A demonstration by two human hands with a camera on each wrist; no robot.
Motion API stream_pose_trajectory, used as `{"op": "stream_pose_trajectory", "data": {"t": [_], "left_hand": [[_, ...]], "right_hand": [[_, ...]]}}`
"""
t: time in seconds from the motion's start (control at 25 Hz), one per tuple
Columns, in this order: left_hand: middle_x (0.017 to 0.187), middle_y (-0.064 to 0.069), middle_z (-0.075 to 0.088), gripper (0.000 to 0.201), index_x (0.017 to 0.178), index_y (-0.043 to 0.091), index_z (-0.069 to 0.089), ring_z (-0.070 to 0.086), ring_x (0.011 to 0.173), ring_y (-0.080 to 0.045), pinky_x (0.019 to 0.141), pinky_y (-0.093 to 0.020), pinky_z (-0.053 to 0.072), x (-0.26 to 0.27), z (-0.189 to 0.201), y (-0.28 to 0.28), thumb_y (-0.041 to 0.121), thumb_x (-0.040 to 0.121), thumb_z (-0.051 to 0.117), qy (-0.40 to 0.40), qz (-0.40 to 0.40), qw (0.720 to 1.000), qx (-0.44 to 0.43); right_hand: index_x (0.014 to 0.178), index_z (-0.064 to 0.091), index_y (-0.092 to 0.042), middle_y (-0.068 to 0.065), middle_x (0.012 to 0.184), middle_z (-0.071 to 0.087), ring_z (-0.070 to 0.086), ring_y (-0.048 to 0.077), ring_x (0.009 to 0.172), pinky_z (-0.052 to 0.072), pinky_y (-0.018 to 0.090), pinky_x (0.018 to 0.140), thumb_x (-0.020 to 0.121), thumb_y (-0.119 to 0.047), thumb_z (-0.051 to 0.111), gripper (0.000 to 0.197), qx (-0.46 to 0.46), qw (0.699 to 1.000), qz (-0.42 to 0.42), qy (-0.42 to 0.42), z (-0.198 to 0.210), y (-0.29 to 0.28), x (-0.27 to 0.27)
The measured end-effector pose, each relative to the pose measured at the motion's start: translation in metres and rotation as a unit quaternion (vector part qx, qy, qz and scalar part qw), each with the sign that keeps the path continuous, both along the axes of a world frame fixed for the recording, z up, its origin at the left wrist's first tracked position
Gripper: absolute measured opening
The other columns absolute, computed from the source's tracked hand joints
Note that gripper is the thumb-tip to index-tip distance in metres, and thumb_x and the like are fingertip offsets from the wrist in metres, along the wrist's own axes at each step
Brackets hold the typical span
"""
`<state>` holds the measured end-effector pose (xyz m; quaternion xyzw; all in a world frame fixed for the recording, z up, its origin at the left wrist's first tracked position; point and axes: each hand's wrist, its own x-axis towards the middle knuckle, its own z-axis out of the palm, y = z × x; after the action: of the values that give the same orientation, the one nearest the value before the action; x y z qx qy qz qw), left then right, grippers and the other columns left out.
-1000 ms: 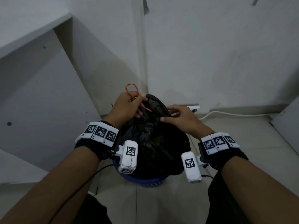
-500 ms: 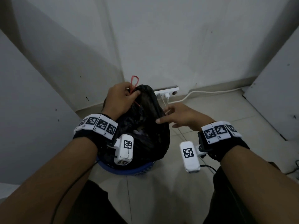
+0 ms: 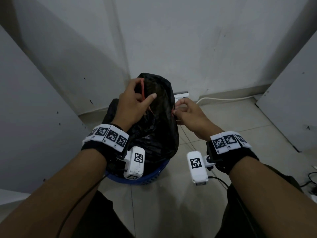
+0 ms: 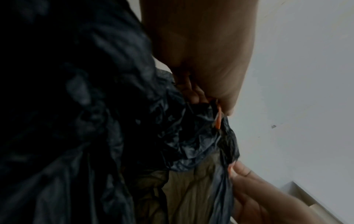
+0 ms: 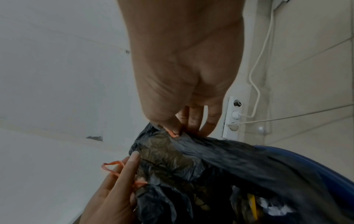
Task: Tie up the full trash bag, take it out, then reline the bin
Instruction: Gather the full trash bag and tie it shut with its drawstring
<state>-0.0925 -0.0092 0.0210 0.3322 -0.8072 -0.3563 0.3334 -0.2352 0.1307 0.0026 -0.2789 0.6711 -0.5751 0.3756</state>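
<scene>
Black trash bag (image 3: 154,127) sits in the blue bin (image 3: 147,179) on the tiled floor (image 3: 171,208), in the corner where two grey-white walls (image 3: 188,40) meet. Bag top is pulled upward, mouth partly gathered, not tied; plastic is thin enough near the top to show a brownish tint

Left hand (image 3: 132,107): curled over the left side of the bag top, holding a loop of the red drawstring (image 3: 142,89). Loop passes up over the fingers and down across the palm side. Index finger extended, tip resting against the bag film. In the right wrist view the same loop (image 5: 112,167) stands clear of the bag beside that finger

Right hand (image 3: 190,115): at the right edge of the bag mouth, thumb and fingers pinching a short red piece of the drawstring (image 5: 173,133) together with the bag hem. Remaining fingers loosely curled beneath

Left wrist view: dark, blurred; orange-red strand (image 4: 218,119) visible under the thumb, gathered plastic below it

Inside the bag, right wrist view: yellow strip and white scraps, identity unclear

Behind the bag, against the baseboard: white power strip (image 5: 232,116) with a white plug and white cable (image 3: 226,98) running right along the floor

Both wrists carry white camera units and marker bands
</scene>
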Motion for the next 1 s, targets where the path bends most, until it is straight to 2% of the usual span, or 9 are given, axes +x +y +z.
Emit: {"op": "stream_pose_trajectory", "data": {"t": [0.12,0.28,0.4,0.52,0.6,0.64,0.76,0.88,1.0], "left_hand": [[0.062,-0.009,0.07,0.038,0.114,0.015,0.064,0.064,0.047,-0.02,0.048,-0.029,0.054,-0.006,0.001,0.012,0.032,0.084,0.078,0.017,-0.057,0.992,0.113],[0.07,-0.01,0.073,0.016,0.094,0.002,0.074,0.071,0.059,-0.016,0.059,-0.025,0.06,-0.011,0.007,0.019,0.016,0.084,0.078,0.078,-0.076,0.967,0.232],[0.079,-0.014,0.073,0.024,0.105,0.001,0.072,0.071,0.064,-0.014,0.066,-0.023,0.061,-0.011,0.024,0.017,0.006,0.083,0.077,0.134,-0.074,0.948,0.28],[0.081,-0.016,0.073,0.062,0.137,0.013,0.055,0.071,0.069,-0.02,0.069,-0.03,0.062,-0.014,0.04,0.01,0.001,0.08,0.078,0.092,-0.139,0.955,0.247],[0.074,-0.009,0.073,0.066,0.141,0.017,0.053,0.07,0.067,-0.017,0.067,-0.03,0.062,-0.018,0.047,0.008,0.001,0.082,0.077,0.038,-0.198,0.957,0.209],[0.071,-0.006,0.072,0.055,0.134,0.017,0.059,0.069,0.064,-0.014,0.065,-0.028,0.061,-0.02,0.048,0.009,0.002,0.083,0.076,0.01,-0.215,0.958,0.188],[0.069,-0.005,0.07,0.006,0.09,0.012,0.073,0.07,0.059,-0.01,0.061,-0.023,0.06,-0.025,0.05,0.015,0.008,0.086,0.075,-0.021,-0.183,0.973,0.141],[0.075,-0.011,0.074,0.005,0.085,0.008,0.076,0.071,0.063,-0.015,0.064,-0.026,0.061,-0.027,0.055,0.01,0.011,0.084,0.078,-0.013,-0.137,0.986,0.097],[0.081,-0.014,0.075,0.009,0.085,0.004,0.075,0.072,0.063,-0.02,0.064,-0.028,0.062,-0.023,0.061,-0.002,0.009,0.08,0.08,-0.028,-0.109,0.991,0.073]], "right_hand": [[0.099,0.067,-0.007,0.01,0.09,0.068,0.066,0.02,0.084,0.057,0.03,0.077,0.093,0.002,0.059,0.013,-0.042,0.999,-0.006,-0.029,0.002,-0.004,0.001],[0.099,0.073,-0.009,0.011,0.089,0.072,0.07,0.019,0.087,0.058,0.036,0.09,0.077,-0.004,0.081,0.023,-0.069,0.997,-0.04,-0.002,0.004,-0.006,-0.002],[0.1,0.072,-0.009,0.007,0.085,0.073,0.07,0.013,0.082,0.058,0.03,0.087,0.08,0.001,0.078,0.023,-0.096,0.992,-0.073,0.04,0.02,-0.007,-0.01],[0.1,0.074,-0.008,0.011,0.091,0.075,0.071,0.015,0.086,0.057,0.029,0.088,0.085,0.0,0.073,0.017,-0.127,0.99,-0.02,0.055,0.043,-0.006,-0.015],[0.099,0.076,-0.009,0.008,0.093,0.076,0.07,0.013,0.088,0.057,0.029,0.087,0.088,-0.003,0.071,0.014,-0.138,0.987,0.021,0.08,0.054,-0.004,-0.015],[0.098,0.076,-0.009,0.007,0.092,0.075,0.069,0.012,0.088,0.057,0.028,0.086,0.088,-0.004,0.071,0.013,-0.14,0.985,0.027,0.097,0.058,-0.003,-0.015],[0.095,0.078,-0.007,0.002,0.085,0.076,0.07,0.006,0.081,0.055,0.018,0.077,0.086,-0.006,0.073,0.01,-0.15,0.976,-0.022,0.154,0.064,0.001,-0.02],[0.091,0.079,-0.007,0.001,0.083,0.077,0.071,0.007,0.078,0.055,0.018,0.075,0.086,-0.01,0.075,0.007,-0.148,0.967,-0.077,0.193,0.068,0.003,-0.026],[0.089,0.079,-0.008,-0.007,0.075,0.073,0.065,-0.002,0.069,0.049,0.013,0.062,0.087,-0.015,0.074,0.009,-0.16,0.966,-0.115,0.164,0.079,0.002,-0.031]]}}
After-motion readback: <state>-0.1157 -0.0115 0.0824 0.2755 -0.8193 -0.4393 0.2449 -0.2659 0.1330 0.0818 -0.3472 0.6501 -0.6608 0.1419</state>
